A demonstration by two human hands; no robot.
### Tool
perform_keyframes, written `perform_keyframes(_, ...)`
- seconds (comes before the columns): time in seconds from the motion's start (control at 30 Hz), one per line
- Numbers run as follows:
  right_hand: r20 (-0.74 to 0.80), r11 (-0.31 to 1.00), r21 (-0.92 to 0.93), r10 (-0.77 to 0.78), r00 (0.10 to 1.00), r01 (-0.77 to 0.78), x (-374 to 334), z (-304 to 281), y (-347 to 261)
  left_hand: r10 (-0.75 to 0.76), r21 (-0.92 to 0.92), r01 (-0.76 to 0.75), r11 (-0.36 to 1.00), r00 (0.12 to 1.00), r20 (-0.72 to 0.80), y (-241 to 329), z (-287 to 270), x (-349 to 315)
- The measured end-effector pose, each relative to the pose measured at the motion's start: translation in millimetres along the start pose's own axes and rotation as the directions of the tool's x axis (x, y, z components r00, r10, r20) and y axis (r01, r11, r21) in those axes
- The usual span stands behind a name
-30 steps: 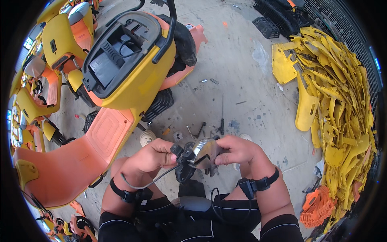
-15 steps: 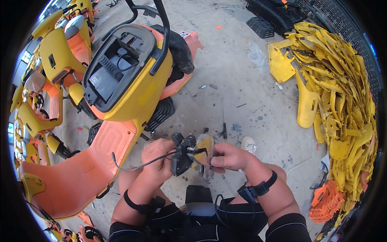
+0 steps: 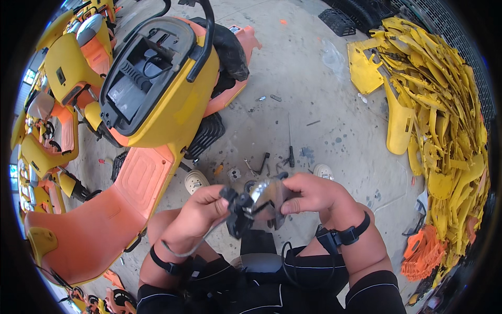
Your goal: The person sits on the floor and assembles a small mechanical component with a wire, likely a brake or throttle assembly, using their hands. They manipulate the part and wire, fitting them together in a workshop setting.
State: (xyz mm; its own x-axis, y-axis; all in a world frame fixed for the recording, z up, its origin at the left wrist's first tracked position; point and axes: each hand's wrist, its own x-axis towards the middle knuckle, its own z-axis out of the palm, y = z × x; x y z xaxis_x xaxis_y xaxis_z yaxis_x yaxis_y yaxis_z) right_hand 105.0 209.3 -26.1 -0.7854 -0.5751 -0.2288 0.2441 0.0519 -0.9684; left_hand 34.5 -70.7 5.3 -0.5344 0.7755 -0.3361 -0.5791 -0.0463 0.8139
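In front of my lap, my left hand [image 3: 201,212] pinches a black plastic part [image 3: 239,220] with a cable [image 3: 196,247] trailing from it toward my wrist. Close against its right side is a see-through, smeared plastic piece [image 3: 271,201], gripped at the right edge between thumb and fingers of my right hand [image 3: 311,193]. Motion blurs both pieces, and I cannot tell whether they are joined. Beyond my hands, a long screwdriver [image 3: 291,153] with a black handle lies on the concrete floor.
A yellow and orange scooter body [image 3: 180,123] stands at left, its top compartment uncovered. More scooters [image 3: 73,70] line the far left. Yellow panels [image 3: 434,110] are heaped at right, with orange pieces [image 3: 421,254] at the near end. Small parts [image 3: 235,172] litter the floor between my shoes.
The black part and clear piece have tilted and shifted slightly nearer to me. My left hand has turned, and its cable now droops toward the wrist. Both hands keep their hold.
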Motion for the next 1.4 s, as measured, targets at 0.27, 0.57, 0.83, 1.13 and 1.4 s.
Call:
perform_keyframes(0.27, -0.011, 0.903, 0.429, -0.017, 1.000, 0.020, 8.9, 20.7, -4.9, 0.808, 0.889, -0.429, 0.159, 0.574, 0.132, -6.5, 11.8, 24.0)
perform_keyframes(0.57, -0.036, 1.000, 0.004, -0.004, 0.999, 0.004, 3.1, 9.6, -4.8, -0.059, -0.039, 0.058, 0.998, 0.998, -0.004, 11.4, 3.9, 0.5)
perform_keyframes(0.83, -0.024, 0.990, 0.038, 0.138, 0.990, -0.137, -8.7, 0.8, -11.4, 0.038, 0.010, -0.037, 0.999, 0.983, -0.178, 6.4, 25.9, 6.5)
perform_keyframes(1.13, -0.023, 0.771, 0.636, -0.012, 1.000, 0.024, 8.6, 34.3, 3.1, 0.840, 0.949, -0.315, -0.016, 0.511, 0.184, 0.5, 21.0, 26.0)
perform_keyframes(1.4, -0.007, 0.863, 0.503, -0.051, 0.999, 0.048, 10.4, 34.8, 2.2, 0.735, 0.855, -0.352, 0.380, 0.677, -0.048, -2.6, 13.8, 14.1)
